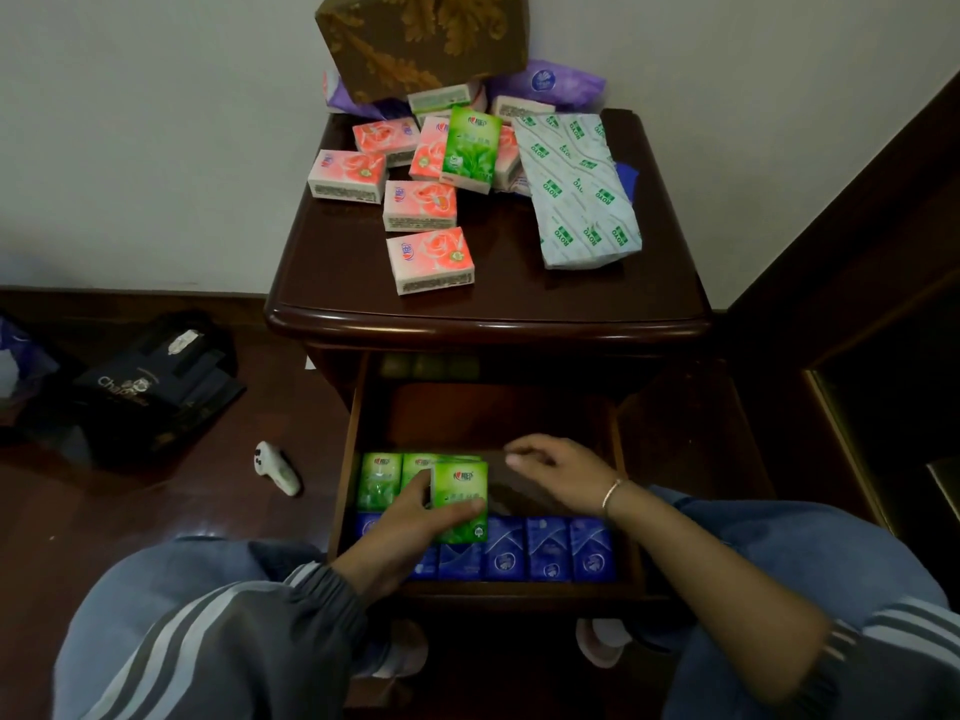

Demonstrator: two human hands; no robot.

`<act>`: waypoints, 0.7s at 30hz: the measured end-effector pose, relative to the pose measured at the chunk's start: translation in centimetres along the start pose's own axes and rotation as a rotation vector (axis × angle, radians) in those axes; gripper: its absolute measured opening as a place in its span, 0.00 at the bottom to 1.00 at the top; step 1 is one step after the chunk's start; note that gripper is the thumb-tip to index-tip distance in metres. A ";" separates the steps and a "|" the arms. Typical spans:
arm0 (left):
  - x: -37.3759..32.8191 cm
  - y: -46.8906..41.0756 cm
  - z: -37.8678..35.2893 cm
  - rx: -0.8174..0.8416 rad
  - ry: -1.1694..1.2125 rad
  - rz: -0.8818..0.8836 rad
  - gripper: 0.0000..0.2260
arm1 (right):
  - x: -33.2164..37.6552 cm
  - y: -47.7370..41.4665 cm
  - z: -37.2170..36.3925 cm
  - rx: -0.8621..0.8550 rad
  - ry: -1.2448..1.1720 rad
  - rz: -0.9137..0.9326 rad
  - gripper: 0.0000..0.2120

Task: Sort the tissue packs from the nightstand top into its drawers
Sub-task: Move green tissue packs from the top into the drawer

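The green tissue pack [460,504] sits over the left half of the open drawer [519,597], pinched by the left hand [410,532] with the thumb on its left edge and the fingers across its face. It looks light and soft under slick film, so it is best gripped by its two long edges, without squeezing. Just to its left in the drawer stand more green packs [382,480], and blue packs [548,548] line the drawer's front. The right hand [561,475] hovers over the drawer's bare right side, fingers loose and holding nothing. Above the drawer, pink packs [430,259] lie on the nightstand [488,314].
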State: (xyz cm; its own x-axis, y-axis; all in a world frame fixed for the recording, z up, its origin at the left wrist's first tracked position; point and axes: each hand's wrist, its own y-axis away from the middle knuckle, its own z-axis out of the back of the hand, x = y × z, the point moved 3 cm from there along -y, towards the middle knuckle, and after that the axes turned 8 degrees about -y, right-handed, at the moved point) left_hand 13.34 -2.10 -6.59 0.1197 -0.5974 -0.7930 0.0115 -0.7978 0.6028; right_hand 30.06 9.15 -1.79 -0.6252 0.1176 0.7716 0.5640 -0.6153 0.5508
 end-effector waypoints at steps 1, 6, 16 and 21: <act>0.0 -0.1 -0.3 0.012 -0.007 -0.010 0.42 | 0.7 0.1 -0.4 0.086 -0.193 -0.033 0.15; -0.3 -0.1 -0.9 -0.006 -0.143 -0.042 0.39 | 0.7 -0.9 -1.8 0.173 -0.389 -0.119 0.18; -2.3 1.1 5.9 -0.629 -0.529 -0.109 0.24 | -3.6 -5.1 2.6 -0.090 -0.379 -0.217 0.12; -0.5 0.6 7.9 -0.694 -0.499 0.157 0.12 | -5.8 -7.3 1.2 -0.152 -0.258 -0.264 0.20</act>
State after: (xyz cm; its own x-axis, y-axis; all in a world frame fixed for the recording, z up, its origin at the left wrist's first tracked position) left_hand 5.48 -2.94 -6.53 -0.2765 -0.7920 -0.5443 0.6535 -0.5702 0.4978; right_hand 30.18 13.91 -9.92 -0.5712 0.4673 0.6748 0.3034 -0.6437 0.7026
